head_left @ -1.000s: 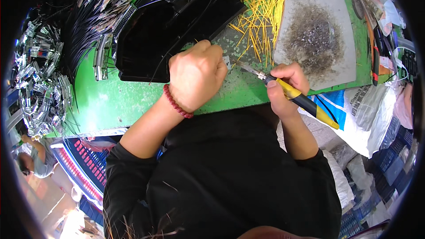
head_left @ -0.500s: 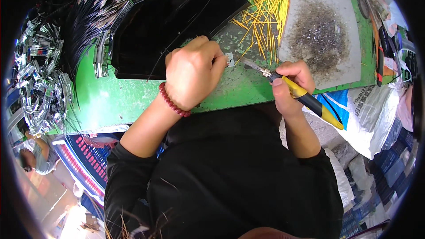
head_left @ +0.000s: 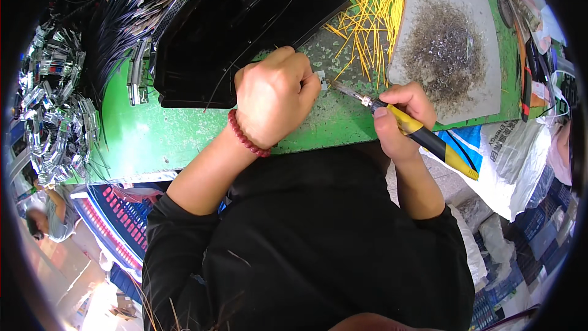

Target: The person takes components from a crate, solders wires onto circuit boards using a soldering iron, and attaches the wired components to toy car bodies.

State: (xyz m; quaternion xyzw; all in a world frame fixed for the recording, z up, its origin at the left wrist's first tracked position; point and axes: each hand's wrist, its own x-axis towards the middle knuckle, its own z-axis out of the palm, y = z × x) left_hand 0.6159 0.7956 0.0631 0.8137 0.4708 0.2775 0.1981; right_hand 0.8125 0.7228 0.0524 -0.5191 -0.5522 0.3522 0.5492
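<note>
Holding in the right hand [head_left: 401, 141] a yellow-and-black, pen-shaped tool like a soldering iron [head_left: 429, 141], with the grip closed around its handle between thumb and fingers. Pointing its slim metal tip [head_left: 349, 90] up and leftward, just beside a small, flat, pale piece [head_left: 323, 79] at the left hand's fingertips. Wearing a dark red beaded bracelet [head_left: 244, 140] on the left wrist, with the left hand [head_left: 272, 89] folded back-up over the near edge of a large, black, glossy plastic housing [head_left: 208, 43]. Cannot tell, with the left fingertips hidden, between a grip holding the pale piece and one merely touching it.

Working over a worn green surface [head_left: 184, 132] — with a loose heap of thin yellow wires [head_left: 373, 9] beyond the tool and, to its right, a light grey slab [head_left: 407, 58] smeared dark in the middle. Having at far left a pile of shiny, clear-and-silver strips [head_left: 55, 141], and next to it a bundle of thin black wires [head_left: 110, 43] with tan-and-silver ends. Below the right edge, partly visible, a white-and-blue plastic bag [head_left: 508, 165].
</note>
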